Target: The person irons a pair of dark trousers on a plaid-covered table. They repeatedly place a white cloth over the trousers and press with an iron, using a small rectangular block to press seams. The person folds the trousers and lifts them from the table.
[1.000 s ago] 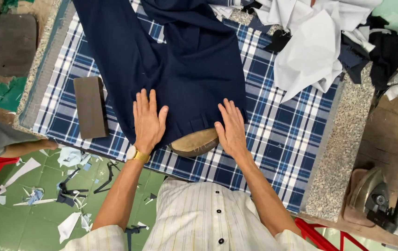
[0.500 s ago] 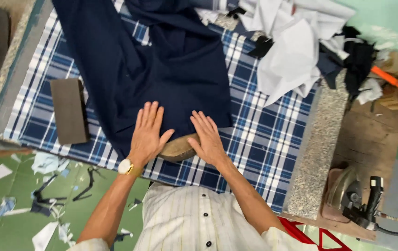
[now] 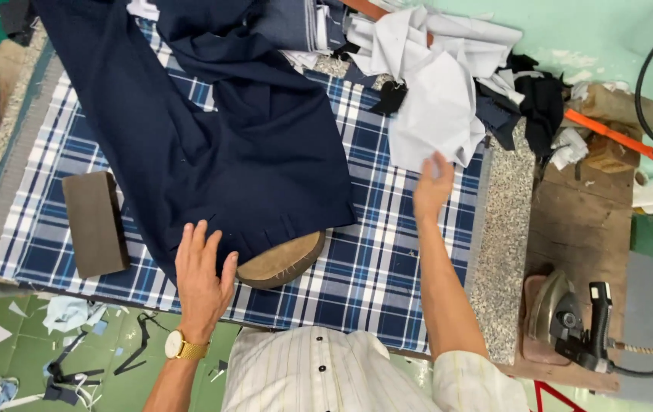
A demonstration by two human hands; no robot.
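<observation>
Pressing our left hand [image 3: 203, 276] flat, fingers spread, on the near edge of the navy garment [image 3: 219, 145], we pin the cloth so it lies smooth over the tan pressing pad [image 3: 282, 260] that pokes out from beneath it. The garment spreads across the blue plaid cover [image 3: 387, 252] of the counter, running from the near edge toward the far left. Our right hand [image 3: 433, 187] reaches to the far right, fingers open and touching the lower edge of a white cloth [image 3: 437, 107] in the heap of white and dark scraps; we cannot tell whether it has a grip. A dark block [image 3: 96, 223] rests left of the garment, within easy reach. An iron [image 3: 563, 317] sits parked on the wooden stand at near right, apart from the fabric.
</observation>
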